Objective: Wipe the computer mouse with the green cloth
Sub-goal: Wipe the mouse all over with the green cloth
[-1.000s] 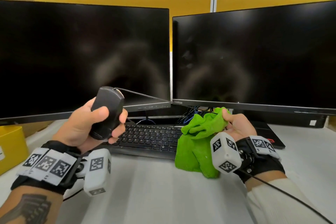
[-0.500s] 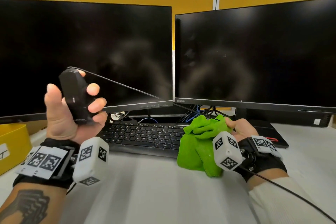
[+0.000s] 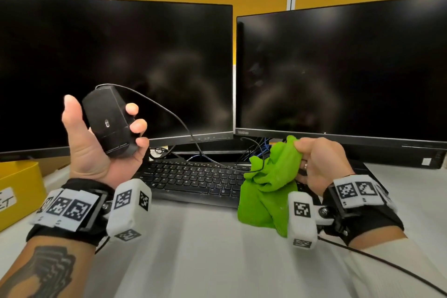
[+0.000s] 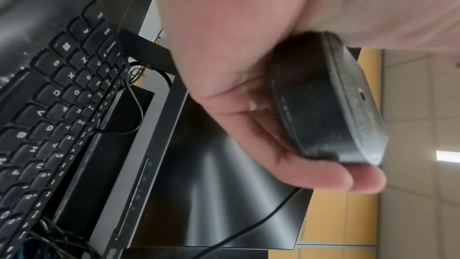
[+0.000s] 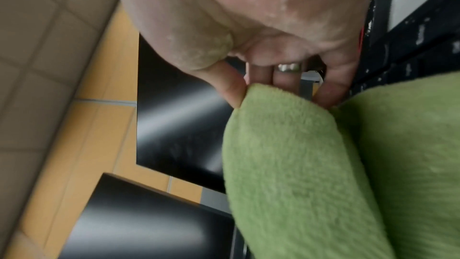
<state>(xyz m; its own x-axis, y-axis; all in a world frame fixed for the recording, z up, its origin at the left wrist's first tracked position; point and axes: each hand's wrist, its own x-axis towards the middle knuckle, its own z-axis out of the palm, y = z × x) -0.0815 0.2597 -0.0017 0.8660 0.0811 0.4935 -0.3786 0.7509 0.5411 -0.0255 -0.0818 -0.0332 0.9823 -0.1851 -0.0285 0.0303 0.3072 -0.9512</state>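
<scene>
While your left hand (image 3: 96, 150) grips the one computer mouse (image 3: 108, 120) underside-up before the left of two monitors (image 3: 116, 68), your right hand (image 3: 319, 162) pinches the single green cloth (image 3: 271, 184) over the keyboard's (image 3: 193, 179) right edge, well apart from the mouse.

Head view overlooks desk, wrist views close

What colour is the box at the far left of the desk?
Yellow box; head view shows it best.
</scene>
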